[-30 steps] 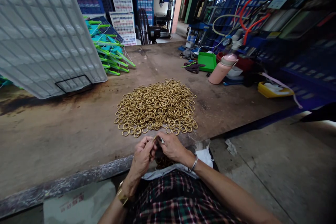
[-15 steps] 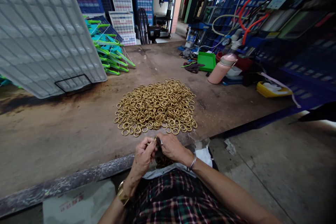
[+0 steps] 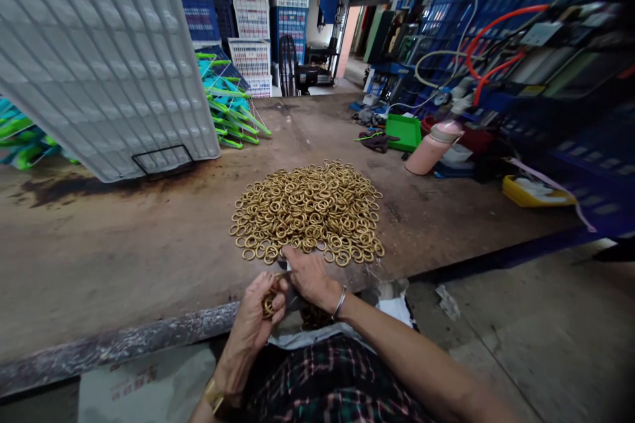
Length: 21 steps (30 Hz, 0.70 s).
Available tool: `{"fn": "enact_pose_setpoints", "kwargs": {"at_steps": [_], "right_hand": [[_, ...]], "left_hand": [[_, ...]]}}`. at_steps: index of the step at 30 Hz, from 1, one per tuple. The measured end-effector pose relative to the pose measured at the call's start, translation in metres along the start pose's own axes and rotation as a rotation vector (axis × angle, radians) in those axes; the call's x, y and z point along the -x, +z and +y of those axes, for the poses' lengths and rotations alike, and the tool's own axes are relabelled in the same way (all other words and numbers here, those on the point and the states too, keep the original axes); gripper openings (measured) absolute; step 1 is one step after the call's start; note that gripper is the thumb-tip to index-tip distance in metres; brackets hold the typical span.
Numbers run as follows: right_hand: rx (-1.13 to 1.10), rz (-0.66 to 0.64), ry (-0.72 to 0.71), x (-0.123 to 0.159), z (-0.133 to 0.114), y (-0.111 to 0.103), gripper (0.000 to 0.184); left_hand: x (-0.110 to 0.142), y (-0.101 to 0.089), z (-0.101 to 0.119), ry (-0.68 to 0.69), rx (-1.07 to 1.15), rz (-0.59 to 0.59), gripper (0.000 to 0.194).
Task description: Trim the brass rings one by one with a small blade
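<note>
A heap of brass-coloured metal rings [image 3: 307, 208] lies on the worktable in front of me. My left hand [image 3: 254, 317], palm up at the table's near edge, is closed around several metal rings [image 3: 268, 305]. Just right of it, my right hand [image 3: 311, 277] reaches to the front edge of the heap. Its fingers are bent together around something small, dark and pale that I cannot make out. Below my right hand, more dark rings [image 3: 315, 317] lie in a pale cloth or bag [image 3: 307, 338] on my lap.
A translucent ribbed plastic bin [image 3: 119, 66] stands tilted at the left, beside green and turquoise plastic pieces [image 3: 231, 112]. To the right are a pink bottle [image 3: 431, 149], a green tray [image 3: 403, 132] and a yellow tray [image 3: 533, 193]. Stacked crates [image 3: 248, 6] stand behind the table [image 3: 149, 258].
My hands have moved apart. The left has turned palm up, showing rings in it, and the right has moved forward to the heap's edge. The camera view has shifted slightly left.
</note>
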State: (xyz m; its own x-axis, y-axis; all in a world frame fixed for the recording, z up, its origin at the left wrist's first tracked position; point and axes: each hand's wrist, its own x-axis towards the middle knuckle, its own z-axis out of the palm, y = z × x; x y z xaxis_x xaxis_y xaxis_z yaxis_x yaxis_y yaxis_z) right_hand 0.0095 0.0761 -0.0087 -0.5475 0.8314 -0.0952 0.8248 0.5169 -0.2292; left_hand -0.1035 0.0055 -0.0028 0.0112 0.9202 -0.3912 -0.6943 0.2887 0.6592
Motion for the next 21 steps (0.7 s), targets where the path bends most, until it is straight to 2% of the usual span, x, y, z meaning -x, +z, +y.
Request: {"fn": "enact_pose_setpoints", "kwargs": {"at_steps": [5,12,17,21], "right_hand": [[0.057,0.015,0.039,-0.006,-0.004,0.001,0.021],[-0.047,-0.035,-0.038,0.009,0.013,0.001,0.028],[-0.241,0.101,0.012,0.02,0.028,0.001,0.025],[-0.205,0.094,0.025,0.017,0.023,0.0,0.021]], "left_hand": [[-0.001,-0.011,0.005,0.059,0.032,0.027,0.024],[-0.004,-0.009,0.011,0.032,0.094,0.042,0.023],[-0.007,-0.009,0.014,-0.009,0.169,0.048,0.025],[-0.008,-0.011,0.012,0.005,0.176,0.076,0.025]]}}
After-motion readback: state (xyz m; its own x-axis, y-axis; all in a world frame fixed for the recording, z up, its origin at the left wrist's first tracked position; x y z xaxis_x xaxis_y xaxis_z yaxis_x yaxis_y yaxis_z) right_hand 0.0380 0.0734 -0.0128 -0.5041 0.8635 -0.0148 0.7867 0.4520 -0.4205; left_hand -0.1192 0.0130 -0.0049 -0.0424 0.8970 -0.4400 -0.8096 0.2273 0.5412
